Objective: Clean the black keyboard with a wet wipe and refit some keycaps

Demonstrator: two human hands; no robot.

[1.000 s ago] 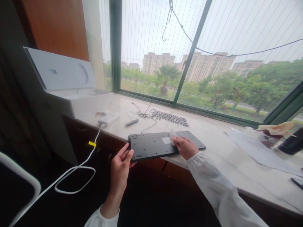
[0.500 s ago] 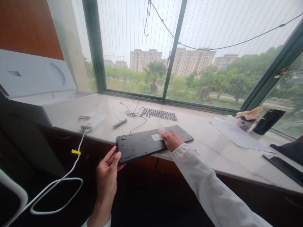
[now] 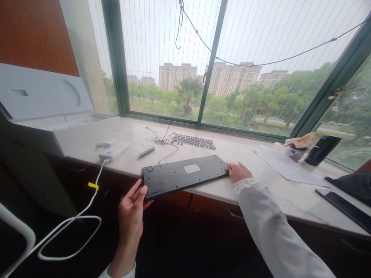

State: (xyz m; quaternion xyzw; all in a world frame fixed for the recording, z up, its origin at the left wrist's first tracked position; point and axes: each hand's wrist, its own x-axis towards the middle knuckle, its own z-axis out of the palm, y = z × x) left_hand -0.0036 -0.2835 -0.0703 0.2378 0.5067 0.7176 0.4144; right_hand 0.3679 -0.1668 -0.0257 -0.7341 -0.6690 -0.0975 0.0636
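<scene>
A black keyboard (image 3: 174,178) lies with its underside up on the front of the marble counter, its left end jutting past the edge. My left hand (image 3: 133,204) grips that left end, thumb on top and fingers beneath. At the far right end is my right hand (image 3: 239,172), fingers closed together on a small white piece, perhaps tissue, that shows only in part. A pale label (image 3: 191,168) sits on the keyboard's underside. Behind it, loose keycaps (image 3: 194,141) stand in rows.
On the left are an open white box (image 3: 87,133), a white power strip (image 3: 114,150) with a cable, and a dark slim tool (image 3: 146,152). A coiled cable (image 3: 162,140) lies behind. Paper (image 3: 290,166), a black cylinder (image 3: 323,150) and a phone (image 3: 344,208) are at right.
My right hand has slid right, from the middle of the keyboard's underside to its right end, uncovering the label. My left hand keeps its grip on the left end.
</scene>
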